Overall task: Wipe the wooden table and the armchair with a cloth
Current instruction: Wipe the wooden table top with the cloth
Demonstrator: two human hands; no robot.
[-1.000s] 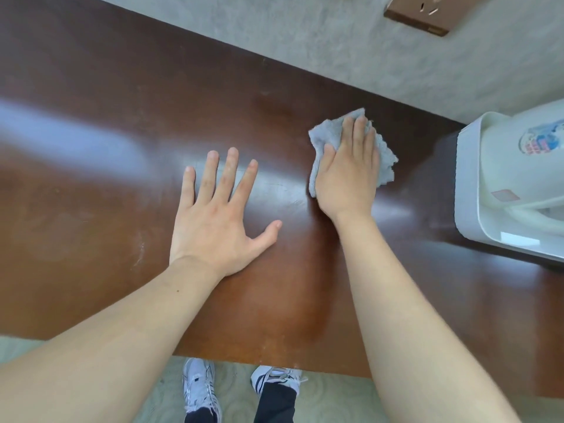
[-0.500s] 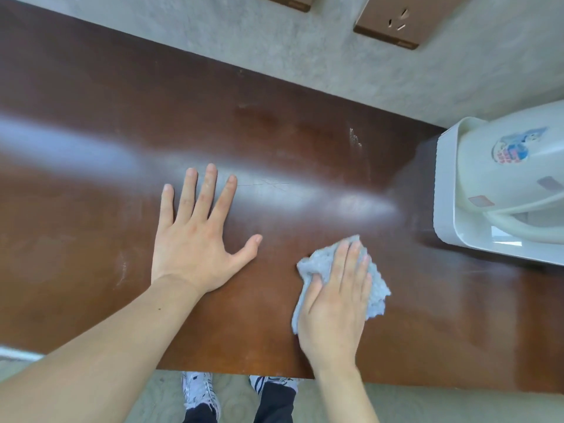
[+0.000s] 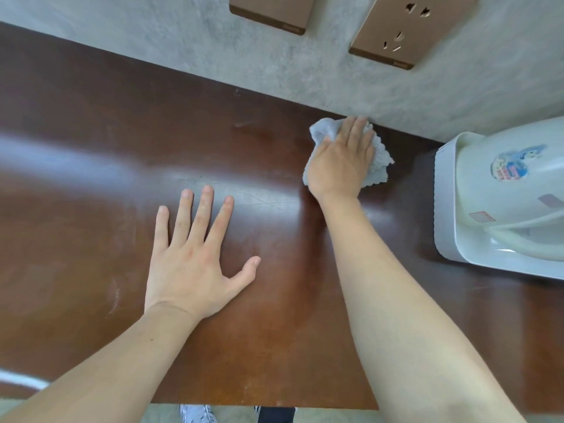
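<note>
A dark brown wooden table [image 3: 91,154] fills most of the view. My right hand [image 3: 343,160] presses flat, fingers straight, on a light grey cloth [image 3: 378,161] at the table's far edge, fingertips touching the wall. My left hand [image 3: 195,257] rests flat on the table with its fingers spread, nearer to me and to the left of the cloth. The armchair is not in view.
A white electric kettle [image 3: 506,190] stands in a white tray [image 3: 445,227] at the right, close to the cloth. Two bronze wall plates, one a socket [image 3: 412,29], sit on the grey wall [image 3: 183,35] behind the table. My shoes [image 3: 198,415] show below the near edge.
My right hand has slid the cloth from near the table's front edge back to the far edge by the wall. My left hand has stayed flat in place.
</note>
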